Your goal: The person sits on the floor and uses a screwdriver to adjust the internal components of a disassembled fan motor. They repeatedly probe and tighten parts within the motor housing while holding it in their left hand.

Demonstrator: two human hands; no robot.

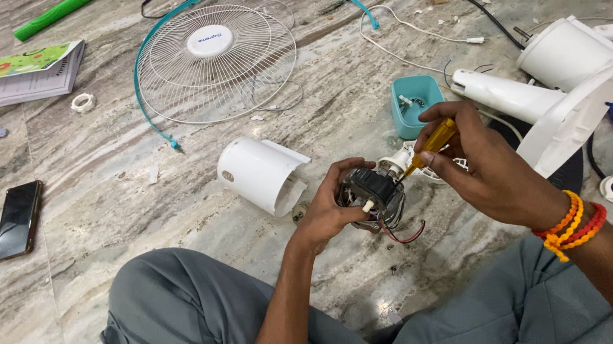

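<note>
Seated on the marble floor [135,205], the person's left hand [326,212] is wrapped around a fan motor [373,194], held above the lap. The right hand [484,168] pinches a yellow screwdriver [431,144], tip touching the motor's top. A white motor cover [261,173] lies just beside, a wire fan guard [215,64] farther off.

From my feed, the wire fan guard [217,62] anchors the marble floor [99,216]. Left of it I see a notebook [27,76] and a dark phone [17,220]; below it a white curved cover [257,173]; to its right a teal tray [416,100].
</note>
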